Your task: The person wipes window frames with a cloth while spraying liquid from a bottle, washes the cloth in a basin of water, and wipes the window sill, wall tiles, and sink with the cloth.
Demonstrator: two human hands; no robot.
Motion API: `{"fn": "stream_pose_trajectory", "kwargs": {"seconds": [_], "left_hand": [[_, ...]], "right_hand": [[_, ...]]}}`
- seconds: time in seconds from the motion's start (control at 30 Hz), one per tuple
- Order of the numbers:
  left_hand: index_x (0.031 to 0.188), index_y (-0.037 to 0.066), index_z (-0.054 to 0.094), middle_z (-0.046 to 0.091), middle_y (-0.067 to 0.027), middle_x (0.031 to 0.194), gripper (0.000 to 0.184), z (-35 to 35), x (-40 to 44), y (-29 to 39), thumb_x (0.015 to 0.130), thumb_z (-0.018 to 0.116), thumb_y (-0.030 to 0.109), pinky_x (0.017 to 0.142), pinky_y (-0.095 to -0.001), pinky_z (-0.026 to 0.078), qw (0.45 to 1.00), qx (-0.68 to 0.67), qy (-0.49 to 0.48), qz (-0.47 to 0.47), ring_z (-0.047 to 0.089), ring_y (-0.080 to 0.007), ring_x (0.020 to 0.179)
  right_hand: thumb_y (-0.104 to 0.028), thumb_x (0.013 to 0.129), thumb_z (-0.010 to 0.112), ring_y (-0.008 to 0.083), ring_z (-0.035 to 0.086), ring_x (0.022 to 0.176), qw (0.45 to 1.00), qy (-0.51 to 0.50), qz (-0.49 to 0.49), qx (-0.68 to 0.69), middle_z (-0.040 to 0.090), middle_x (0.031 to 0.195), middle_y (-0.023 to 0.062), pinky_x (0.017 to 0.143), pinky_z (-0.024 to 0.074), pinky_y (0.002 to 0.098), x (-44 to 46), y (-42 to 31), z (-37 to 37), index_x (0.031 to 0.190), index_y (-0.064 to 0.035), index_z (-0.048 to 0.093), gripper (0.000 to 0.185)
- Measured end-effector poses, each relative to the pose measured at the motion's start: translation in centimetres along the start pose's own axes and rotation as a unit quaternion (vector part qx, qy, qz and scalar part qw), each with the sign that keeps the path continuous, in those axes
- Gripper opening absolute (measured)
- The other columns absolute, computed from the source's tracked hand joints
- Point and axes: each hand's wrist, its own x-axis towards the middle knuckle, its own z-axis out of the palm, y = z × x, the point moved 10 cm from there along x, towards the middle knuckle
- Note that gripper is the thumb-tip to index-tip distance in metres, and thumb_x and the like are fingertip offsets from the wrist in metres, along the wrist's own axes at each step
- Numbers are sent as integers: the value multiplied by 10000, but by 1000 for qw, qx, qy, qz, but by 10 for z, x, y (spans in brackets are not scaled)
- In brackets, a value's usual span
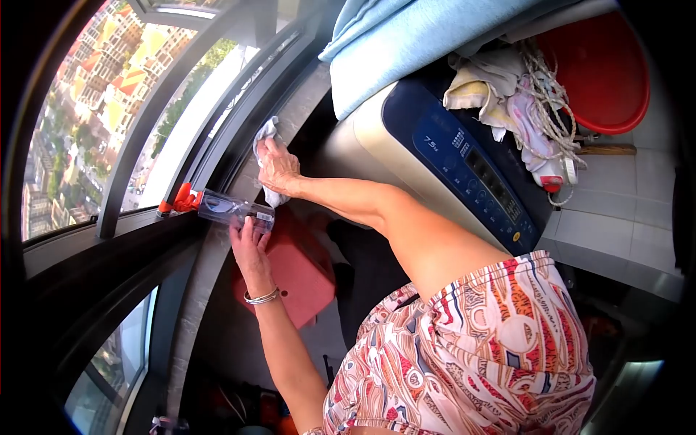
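My left hand (251, 250), with a silvery bracelet at the wrist, has its fingers curled against a clear spray bottle (235, 210) with an orange spray head (181, 201). The bottle lies across the view by the window sill, its head toward the window; its far side is hidden. Farther up the sill, my right hand (278, 168) presses a whitish cloth (267, 132) down, fingers bunched over it. Part of the cloth sticks out above the fingers and another part hangs below the palm, close to the bottle's base.
Dark window frames (130, 145) run along the left. A pinkish-red stool or box (297, 272) stands below the sill. To the right is a washing machine (471, 167) under a light blue cloth (399, 51), rags (486, 87), rope (554, 109) and a red basin (602, 72).
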Motion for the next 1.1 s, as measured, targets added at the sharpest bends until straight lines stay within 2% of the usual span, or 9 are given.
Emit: {"fn": "stream_pose_trajectory", "kwargs": {"seconds": [0.2,0.4,0.57,0.67,0.73,0.8,0.9,1.0,1.1], "left_hand": [[1258,57,376,558,-51,1022,421,2,-27,16,904,486,256,667,-278,463,998,-52,-2,46,561,-149,846],[1239,62,422,587,-18,971,441,-20,-41,24,882,513,303,588,-236,466,998,-14,41,54,584,-109,773],[1235,58,421,580,-26,983,441,-10,-39,11,875,539,283,647,-250,470,999,2,38,34,577,-118,832],[1273,59,393,559,-56,1047,491,1,-27,-7,863,563,270,708,-272,468,999,1,9,38,559,-134,896],[1299,58,359,555,-66,1074,536,6,-32,-4,861,566,289,722,-283,455,994,67,47,70,553,-152,924],[1309,50,353,553,-77,1082,555,1,-39,-13,857,569,289,732,-284,451,992,86,64,72,547,-156,940],[1297,28,374,554,-91,1077,546,-11,-50,-34,855,572,279,734,-278,450,990,106,77,56,547,-155,937],[1251,4,422,558,-95,1051,487,-25,-65,-56,859,567,254,716,-264,455,993,88,80,23,559,-146,892],[1212,-8,451,561,-89,1030,436,-35,-76,-82,863,563,227,693,-247,457,994,63,91,-9,566,-135,848]], "right_hand": [[-126,696,553,312,557,758,987,-70,-142,-5,495,960,106,585,505,430,-42,-61,34,1041,-43,515,357],[-152,734,541,325,567,823,961,-158,-221,59,510,963,103,600,511,426,-62,-89,53,930,-100,570,205],[-116,739,524,370,557,853,997,-25,7,74,489,1016,138,729,484,455,4,12,-12,1002,-103,550,264],[-162,767,525,364,563,927,963,55,263,-12,479,1081,145,804,470,430,45,82,-69,1000,-60,571,259],[-199,778,532,351,547,1028,934,-36,354,-24,473,1161,173,851,463,403,70,105,-87,1056,-9,577,339],[-206,771,550,345,535,1072,943,-156,250,-152,458,1223,231,871,462,369,103,93,-77,1119,16,557,413],[-220,714,592,271,566,968,821,-386,59,-417,556,1132,129,786,464,343,116,68,-43,985,-107,648,299],[-327,694,566,235,585,759,937,-278,206,-39,639,898,94,686,453,333,71,-10,-193,824,-127,678,263],[-323,714,553,248,591,803,907,-275,161,-277,638,932,98,718,458,343,122,96,-183,850,-123,679,273]]}}
